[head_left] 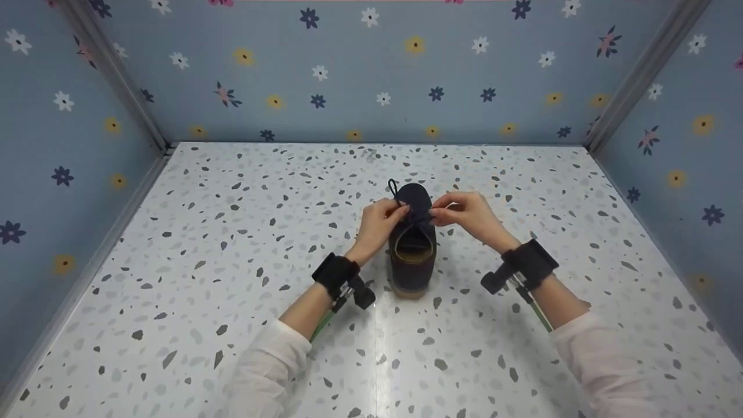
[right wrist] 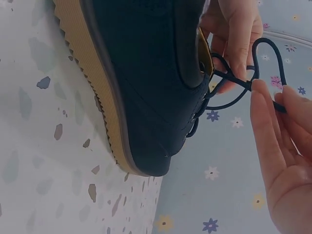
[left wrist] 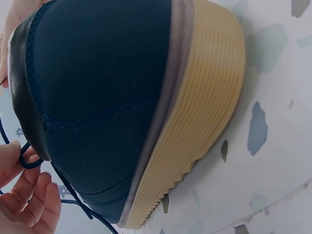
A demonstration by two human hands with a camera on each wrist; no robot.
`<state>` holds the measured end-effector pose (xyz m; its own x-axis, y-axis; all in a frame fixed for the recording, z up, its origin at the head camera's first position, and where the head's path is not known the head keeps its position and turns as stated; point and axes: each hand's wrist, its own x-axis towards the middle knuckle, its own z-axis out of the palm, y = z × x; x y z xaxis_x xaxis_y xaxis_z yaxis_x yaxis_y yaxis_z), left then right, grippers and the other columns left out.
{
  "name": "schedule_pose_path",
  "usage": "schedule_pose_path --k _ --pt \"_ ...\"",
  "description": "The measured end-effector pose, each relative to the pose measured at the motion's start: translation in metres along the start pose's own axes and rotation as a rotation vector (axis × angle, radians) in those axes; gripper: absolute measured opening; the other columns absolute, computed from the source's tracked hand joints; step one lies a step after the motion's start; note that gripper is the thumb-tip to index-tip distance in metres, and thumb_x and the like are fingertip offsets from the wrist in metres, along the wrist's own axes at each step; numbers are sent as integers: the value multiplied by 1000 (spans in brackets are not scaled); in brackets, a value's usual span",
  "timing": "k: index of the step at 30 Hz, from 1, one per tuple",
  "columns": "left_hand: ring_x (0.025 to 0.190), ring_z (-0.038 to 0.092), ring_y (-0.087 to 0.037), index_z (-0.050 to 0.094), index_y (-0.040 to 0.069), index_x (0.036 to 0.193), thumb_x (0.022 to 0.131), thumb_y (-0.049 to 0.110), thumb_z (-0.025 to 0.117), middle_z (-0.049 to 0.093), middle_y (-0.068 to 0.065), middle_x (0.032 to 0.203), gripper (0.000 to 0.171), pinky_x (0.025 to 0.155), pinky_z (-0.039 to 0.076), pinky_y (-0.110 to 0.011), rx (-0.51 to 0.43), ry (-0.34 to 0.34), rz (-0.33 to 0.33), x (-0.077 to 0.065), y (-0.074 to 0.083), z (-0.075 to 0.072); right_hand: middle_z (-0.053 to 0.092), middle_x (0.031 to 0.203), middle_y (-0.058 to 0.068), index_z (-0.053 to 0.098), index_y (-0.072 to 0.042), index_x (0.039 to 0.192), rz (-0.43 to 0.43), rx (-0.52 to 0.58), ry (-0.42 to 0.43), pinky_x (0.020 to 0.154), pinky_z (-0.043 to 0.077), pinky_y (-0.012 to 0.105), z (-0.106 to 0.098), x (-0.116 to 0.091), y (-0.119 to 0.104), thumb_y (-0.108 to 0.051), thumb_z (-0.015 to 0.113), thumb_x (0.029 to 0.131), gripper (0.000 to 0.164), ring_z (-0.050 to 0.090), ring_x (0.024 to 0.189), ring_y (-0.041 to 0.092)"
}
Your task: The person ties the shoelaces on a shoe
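A dark blue shoe (head_left: 412, 277) with a tan ridged sole (left wrist: 214, 73) stands upright on the table, toe pointing away from me. Its dark shoelace (right wrist: 267, 41) forms loops above the tongue. At the left side of the laces, my left hand (head_left: 377, 225) pinches a lace between thumb and fingers; a lace loop sticks up beyond it. My right hand (head_left: 467, 216) pinches the lace on the other side, and in the right wrist view a loop rises from its fingertips (right wrist: 261, 90). Dangling lace hangs beside the shoe in the left wrist view.
The white speckled table (head_left: 232, 261) extends around the shoe. Blue flowered panels (head_left: 377, 69) rise at the back and both sides, with metal posts (head_left: 110, 69) at the rear corners. Each wrist wears a black strap (head_left: 335, 276) with a small camera.
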<state>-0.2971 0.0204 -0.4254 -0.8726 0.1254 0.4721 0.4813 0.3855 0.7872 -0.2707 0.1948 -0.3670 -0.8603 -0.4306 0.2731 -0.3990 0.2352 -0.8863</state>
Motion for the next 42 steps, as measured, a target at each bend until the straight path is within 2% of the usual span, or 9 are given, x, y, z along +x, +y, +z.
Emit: schedule_pose_path --k 4,12,18,21,28,32,38,40,42 --pt "49 38 -4 55 14 64 68 25 51 45 6 55 12 45 31 -19 -10 2 8 -1 0 0 51 70 15 52 3 78 -20 -42 -10 49 39 30 5 1 5 -5 51 66 15 50 58 25" --pt "53 39 -3 55 13 68 68 20 51 46 7 59 9 48 32 -18 -28 15 33 -3 -1 0 52 69 -5 56 -9 74 -138 -359 51 42 36 21 13 7 27 -19 54 63 15 47 55 10" --pt "55 41 -2 55 13 67 68 20 51 48 8 62 9 50 33 -18 -42 15 33 -4 2 -1 50 69 -8 57 -15 70 -255 -439 101 46 32 21 19 11 37 -20 57 61 11 42 61 4" --pt "55 40 -2 55 13 66 67 22 51 47 7 61 10 50 33 -18 -40 13 32 -5 3 -1 49 72 -4 57 -14 72 -265 -444 100 45 29 23 20 8 33 -16 58 59 12 42 63 8" --pt "55 37 -5 56 14 67 67 25 51 41 4 59 12 49 30 -20 -25 23 45 -6 1 -3 48 81 -3 52 -13 86 -206 -408 8 46 33 25 4 4 33 -12 55 62 24 42 66 11" --pt "54 36 -6 57 14 69 67 25 51 40 3 60 13 48 30 -20 -37 12 53 -7 1 -3 48 81 -4 53 -14 85 -136 -430 39 49 35 23 -6 5 36 -12 52 66 19 43 67 7" --pt "55 36 -7 58 16 73 66 23 52 40 4 61 12 47 30 -20 -71 24 131 -10 -2 -2 50 77 -7 53 -15 83 -14 -487 42 53 34 23 -8 12 31 -23 49 69 18 43 66 5" --pt "56 37 -8 58 17 75 65 23 53 40 4 63 12 48 31 -21 -100 29 148 -11 -5 -1 50 74 -7 53 -14 82 22 -487 14 52 34 24 -7 16 30 -25 48 69 18 43 63 6" --pt "58 38 -9 58 16 77 65 20 53 41 3 64 13 50 31 -22 -115 27 158 -9 -22 9 50 71 -5 53 -14 79 45 -482 -20 52 35 24 -6 20 29 -26 47 69 17 44 61 7"
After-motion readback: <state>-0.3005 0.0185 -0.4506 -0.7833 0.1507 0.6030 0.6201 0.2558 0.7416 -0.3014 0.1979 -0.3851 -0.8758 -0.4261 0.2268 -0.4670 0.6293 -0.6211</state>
